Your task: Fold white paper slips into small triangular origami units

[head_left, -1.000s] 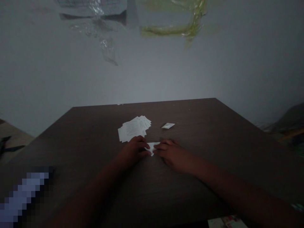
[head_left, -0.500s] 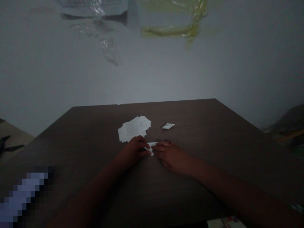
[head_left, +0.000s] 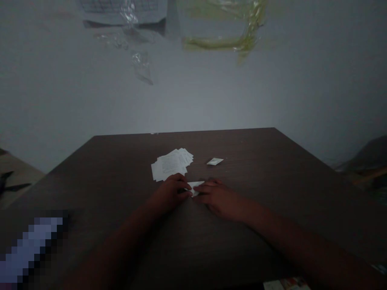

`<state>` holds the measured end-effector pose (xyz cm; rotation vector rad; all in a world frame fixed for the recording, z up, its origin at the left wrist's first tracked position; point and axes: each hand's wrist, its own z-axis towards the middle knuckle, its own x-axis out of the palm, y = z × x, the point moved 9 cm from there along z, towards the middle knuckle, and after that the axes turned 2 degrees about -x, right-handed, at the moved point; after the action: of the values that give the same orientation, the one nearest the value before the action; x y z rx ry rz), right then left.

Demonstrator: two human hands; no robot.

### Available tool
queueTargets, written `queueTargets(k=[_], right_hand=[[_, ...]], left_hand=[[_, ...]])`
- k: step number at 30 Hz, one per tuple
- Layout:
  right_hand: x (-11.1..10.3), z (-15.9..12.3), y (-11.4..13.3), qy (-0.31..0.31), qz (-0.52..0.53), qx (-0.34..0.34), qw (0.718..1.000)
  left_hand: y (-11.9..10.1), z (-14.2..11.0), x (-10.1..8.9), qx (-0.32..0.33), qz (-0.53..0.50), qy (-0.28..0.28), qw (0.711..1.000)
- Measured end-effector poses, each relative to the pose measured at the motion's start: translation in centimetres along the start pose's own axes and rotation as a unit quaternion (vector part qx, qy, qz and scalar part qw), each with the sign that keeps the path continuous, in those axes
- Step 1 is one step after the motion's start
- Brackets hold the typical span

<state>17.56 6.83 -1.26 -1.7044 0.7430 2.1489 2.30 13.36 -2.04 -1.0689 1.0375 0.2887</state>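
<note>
A small piece of folded white paper lies on the table between my two hands, its top edge straight and its lower part narrowing to a point. My left hand has its thumb and fingers closed on the paper's left side. From the right, my right hand covers the other side, its fingertips pressed close on the paper. Both hands hide much of its outline. Just beyond my left hand lies a loose pile of printed white paper slips. A separate small folded paper rests beyond my right hand.
The dark brown wooden table reaches back to a pale wall, where taped sheets and clear plastic hang. A blurred-out bluish object is at the left front. Something printed shows at the bottom edge.
My right hand's fingers have shifted slightly on the paper, showing more of its top edge. The view has tilted up a little; the pile and the other folded paper stay put.
</note>
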Motion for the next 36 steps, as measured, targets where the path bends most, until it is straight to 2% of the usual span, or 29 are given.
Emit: queueTargets(k=[10, 16, 23, 32, 36], right_hand=[[-0.2, -0.1, 0.0, -0.001, 0.040, -0.001, 0.999], [0.1, 0.1, -0.1, 0.001, 0.029, 0.011, 1.000], [-0.3, 0.2, -0.1, -0.003, 0.039, 0.016, 0.999], [-0.1, 0.1, -0.5, -0.002, 0.046, 0.022, 0.999], [-0.1, 0.1, -0.6, 0.000, 0.052, 0.026, 0.998]], left_hand=[[-0.7, -0.2, -0.2, -0.015, 0.003, -0.017, 1.000], [-0.8, -0.4, -0.5, -0.025, -0.012, -0.064, 0.998], [-0.7, -0.3, -0.3, -0.043, 0.006, -0.079, 0.996], [1.9, -0.3, -3.0, -0.108, 0.073, -0.120, 0.984], [0.8, -0.4, -3.0, -0.095, 0.091, -0.115, 0.985]])
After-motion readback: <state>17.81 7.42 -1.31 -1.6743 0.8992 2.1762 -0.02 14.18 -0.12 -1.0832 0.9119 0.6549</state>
